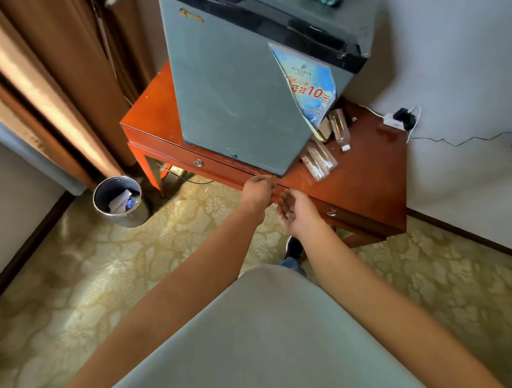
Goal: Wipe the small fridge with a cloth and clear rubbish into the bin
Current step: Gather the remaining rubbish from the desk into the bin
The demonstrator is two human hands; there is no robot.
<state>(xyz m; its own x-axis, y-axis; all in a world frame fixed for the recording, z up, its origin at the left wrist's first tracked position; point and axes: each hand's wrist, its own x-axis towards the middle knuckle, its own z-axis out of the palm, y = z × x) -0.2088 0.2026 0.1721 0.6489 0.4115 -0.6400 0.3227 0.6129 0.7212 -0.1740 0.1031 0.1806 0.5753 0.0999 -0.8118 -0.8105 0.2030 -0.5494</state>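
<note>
Hands are positioned side by side at the front edge of the red-brown lacquered wooden tabletop [368,177]. The left hand [259,191] is palm-down with fingers curled at the tabletop edge; whether its grip is clamped on anything cannot be told. The right hand [295,209] is turned palm-up with fingers loosely curled, its grip apart and holding nothing visible. The two hands are just beside each other, not touching.

The small grey-green box-shaped fridge [230,91] stands on the tabletop, directly behind the hands, door closed. A blue printed paper notice [310,88] hangs on the right front of the fridge, its left edge peeled away from the door. A blue-green cloth [329,2] lies on top of the fridge, mostly cut off by the frame.

On the tabletop to the right of the fridge lie a clear plastic bottle with a white cap [339,128], tipped on its side, and a group of clear drinking glasses [318,162] just in front of it.

The round metal bin [117,203] stands on the patterned yellow carpet [83,277], left of the table and well apart from the hands. It contains paper and a blue item.
</note>
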